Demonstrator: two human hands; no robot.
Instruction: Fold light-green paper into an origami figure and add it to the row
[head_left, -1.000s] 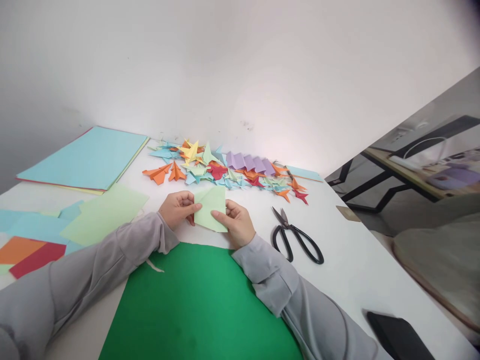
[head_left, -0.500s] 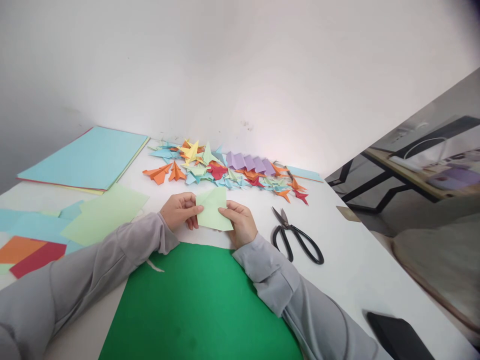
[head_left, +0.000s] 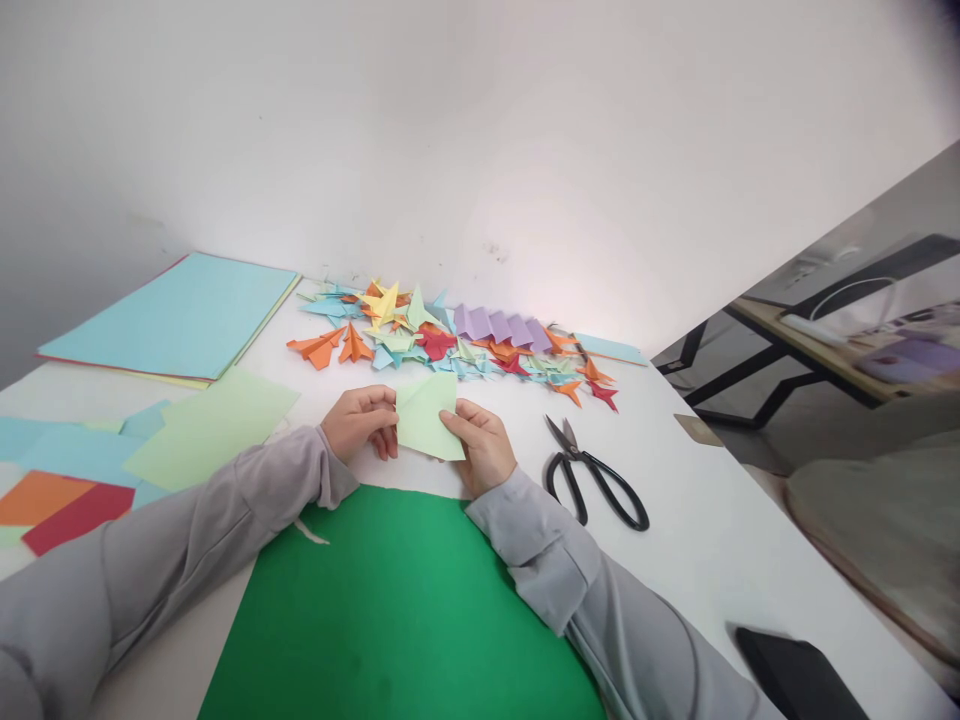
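A small square of light green paper (head_left: 426,415) is held up above the far edge of a green sheet (head_left: 405,610), with a diagonal crease or fold line near its top. My right hand (head_left: 484,445) pinches its right side, thumb in front and fingers behind. At the left edge, my left hand (head_left: 360,422) has curled fingers closed on the paper, its thumb at the very border. Black-handled scissors (head_left: 581,470) lie with blades slightly apart, right of my right hand.
Folded paper planes (head_left: 435,345) in many colours line the wall, with a pleated purple paper (head_left: 502,328) among them. Large blue sheets (head_left: 172,310) are stacked at the back left. Loose cut pieces (head_left: 82,450) lie at the left. A black flat object (head_left: 795,670) rests near the right edge.
My left thumb has slid off the paper's face to its left edge. The paper has shifted very slightly right. My right hand keeps its pinch.
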